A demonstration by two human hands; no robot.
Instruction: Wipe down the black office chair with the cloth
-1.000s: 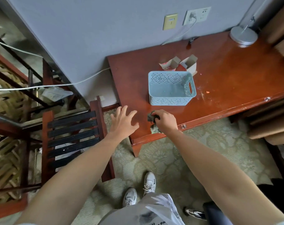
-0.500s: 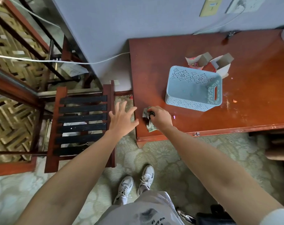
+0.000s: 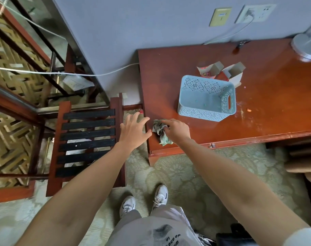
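Looking down from the head view, we see one light blue perforated basket (image 3: 201, 113) standing upright on the red-brown counter (image 3: 169, 77). Its inside shows only a few faint specks on the floor. Just behind it sit two small cardboard boxes (image 3: 210, 70) with their flaps up; we cannot tell what is in them. A round lamp base (image 3: 304, 48) stands at the counter's far right corner.

The cloth (image 3: 160, 132), crumpled and grey-green, lies on the counter near its front left corner. Our right hand (image 3: 177, 131) has its fingers curled over the cloth and grips it against the wood. Our left hand (image 3: 133, 132) holds nothing, with its fingers straight and spread wide. It hovers at the counter's left edge, between the counter and a slatted wooden rack (image 3: 88, 134) with black bars. A dark shape (image 3: 231, 233) sits at the bottom right edge of the view, on the carpet (image 3: 186, 174); we cannot tell whether it is the chair.

Against half a second ago, both hands, the cloth and the basket sit much as they did. Against a full second ago, the view has swung left. The rack fills more of the left side, and the lamp base has slid to the right border. The basket keeps its place on the counter.
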